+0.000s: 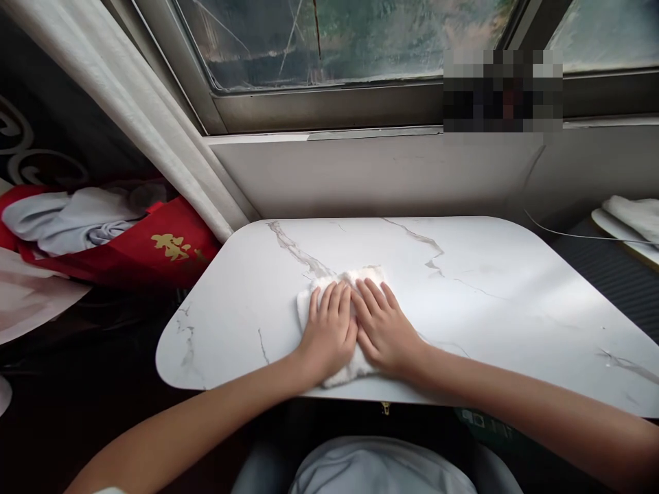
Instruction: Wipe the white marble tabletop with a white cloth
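Observation:
A white cloth [346, 374] lies bunched on the white marble-patterned tabletop [463, 315], close to its front edge. My left hand [332, 329] rests flat on the cloth's left half, fingers stretched forward. Pressed beside it, my right hand [384, 326] lies flat on the right half with its fingers slightly spread. The two hands touch or nearly touch at the thumbs and index fingers. Much of the cloth is hidden under the palms.
A window [329, 48] with a metal frame stands behind the table, with a pale curtain [139, 103] at its left. A red bag [180, 240] holding light fabric is at the left. A thin cable [576, 235] runs at the right, near a folded white cloth [636, 213].

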Motion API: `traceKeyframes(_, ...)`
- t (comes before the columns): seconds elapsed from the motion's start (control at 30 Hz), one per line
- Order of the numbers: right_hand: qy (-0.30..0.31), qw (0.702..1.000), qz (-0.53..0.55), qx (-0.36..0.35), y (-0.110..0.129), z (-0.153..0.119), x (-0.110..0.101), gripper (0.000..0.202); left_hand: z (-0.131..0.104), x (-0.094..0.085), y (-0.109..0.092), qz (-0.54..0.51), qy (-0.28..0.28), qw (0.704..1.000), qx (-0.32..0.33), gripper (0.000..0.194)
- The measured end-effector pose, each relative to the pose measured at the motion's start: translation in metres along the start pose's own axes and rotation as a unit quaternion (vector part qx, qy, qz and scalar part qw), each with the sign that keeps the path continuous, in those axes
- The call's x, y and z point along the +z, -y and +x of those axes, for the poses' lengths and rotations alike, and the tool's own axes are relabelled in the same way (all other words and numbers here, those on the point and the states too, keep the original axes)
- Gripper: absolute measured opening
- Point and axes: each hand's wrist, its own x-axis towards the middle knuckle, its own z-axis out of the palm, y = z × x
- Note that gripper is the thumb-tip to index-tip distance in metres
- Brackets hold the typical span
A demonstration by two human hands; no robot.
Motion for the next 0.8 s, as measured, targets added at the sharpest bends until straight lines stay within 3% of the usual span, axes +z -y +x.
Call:
traceKeyframes(0.27, -0.012, 0.999, -0.002, 0.035, -0.058, 0.125, 0.025, 0.055, 0.114, 0.015, 0.072, 0.007, -0.028, 0.997, -0.075, 0.045)
traceKeyframes(0.4, -0.023, 0.998, 0.002, 0.051, -0.079, 0.169, 0.037, 0.052, 0.156, 0.020, 0.099, -0.003, -0.037, 0.995, -0.091, 0.043)
traceKeyframes(0.6, -0.036, 0.998, 0.019, 0.051, -0.102, 0.205, 0.046, 0.050, 0.192, 0.026, 0.117, -0.011, -0.050, 0.993, -0.102, 0.041)
traceKeyframes(0.8, -0.030, 0.997, -0.001, 0.069, -0.109, 0.217, 0.048, 0.046, 0.207, 0.029, 0.124, -0.006, -0.052, 0.992, -0.111, 0.039)
